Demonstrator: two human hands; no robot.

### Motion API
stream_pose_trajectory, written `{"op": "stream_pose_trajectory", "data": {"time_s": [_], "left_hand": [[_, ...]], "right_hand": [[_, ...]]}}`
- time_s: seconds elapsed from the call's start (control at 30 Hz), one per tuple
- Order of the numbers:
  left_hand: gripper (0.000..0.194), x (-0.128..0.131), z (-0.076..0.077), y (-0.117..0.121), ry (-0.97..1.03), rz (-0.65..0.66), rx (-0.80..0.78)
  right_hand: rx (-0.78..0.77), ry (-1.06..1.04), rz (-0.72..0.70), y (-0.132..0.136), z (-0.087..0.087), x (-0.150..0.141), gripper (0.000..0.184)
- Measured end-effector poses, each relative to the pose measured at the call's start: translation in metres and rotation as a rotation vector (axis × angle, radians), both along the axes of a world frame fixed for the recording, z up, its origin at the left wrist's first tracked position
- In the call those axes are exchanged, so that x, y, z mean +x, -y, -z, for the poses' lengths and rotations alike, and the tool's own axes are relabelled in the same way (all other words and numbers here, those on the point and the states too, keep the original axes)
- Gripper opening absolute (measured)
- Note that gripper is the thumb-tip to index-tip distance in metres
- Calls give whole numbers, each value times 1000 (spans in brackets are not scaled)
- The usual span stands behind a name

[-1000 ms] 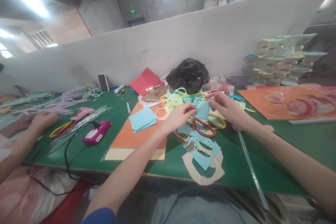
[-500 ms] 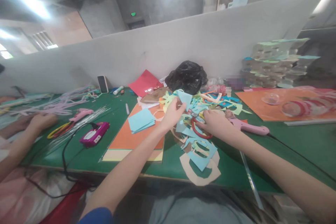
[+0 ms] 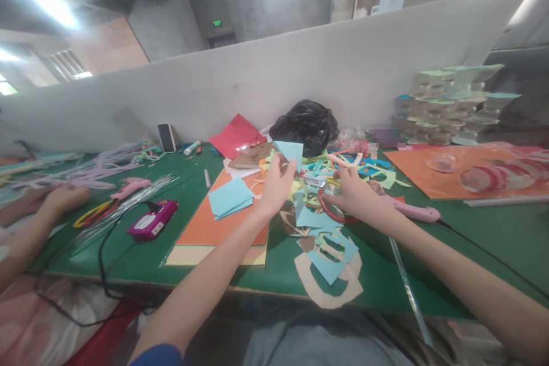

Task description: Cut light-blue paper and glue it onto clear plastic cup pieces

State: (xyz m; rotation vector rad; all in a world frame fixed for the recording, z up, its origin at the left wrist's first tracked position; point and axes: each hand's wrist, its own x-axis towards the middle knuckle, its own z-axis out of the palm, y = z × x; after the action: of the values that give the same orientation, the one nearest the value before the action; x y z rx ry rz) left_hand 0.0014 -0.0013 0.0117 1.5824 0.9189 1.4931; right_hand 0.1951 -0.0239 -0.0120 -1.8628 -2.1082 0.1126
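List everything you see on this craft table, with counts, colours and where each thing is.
blue paper piece: one, light blue, held up in left hand
red scissors: one, under right hand
paper scraps: many, blue, tan, green, table middle
blue sheets: small stack, on orange paper
pink glue gun: one, right of right hand
magenta device: one, left side
phone: one, dark, leaning on divider
black bag: one, at back
co-worker's hand: one, far left
left hand: pinching paper
right hand: on scissors
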Motion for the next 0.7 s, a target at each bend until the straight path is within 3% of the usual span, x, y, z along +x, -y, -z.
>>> {"op": "stream_pose_trajectory", "data": {"time_s": [0.2,0.37,0.5,0.6,0.7], "left_hand": [[14,0,-5,0,113,-113,38],[18,-1,-1,-4,143,-223,23],[22,-2,1,-6,193,-231,20],[21,-2,1,-6,207,-193,-21],[19,-2,0,-5,189,-170,-59]], "right_hand": [[224,-159,-72,-7,6,17,41],[433,-278,-53,-6,-7,27,39],[649,-462,-44,1,-20,35,48],[524,-682,9,4,-24,36,51],[128,-1064,-3,-3,-22,30,50]]}}
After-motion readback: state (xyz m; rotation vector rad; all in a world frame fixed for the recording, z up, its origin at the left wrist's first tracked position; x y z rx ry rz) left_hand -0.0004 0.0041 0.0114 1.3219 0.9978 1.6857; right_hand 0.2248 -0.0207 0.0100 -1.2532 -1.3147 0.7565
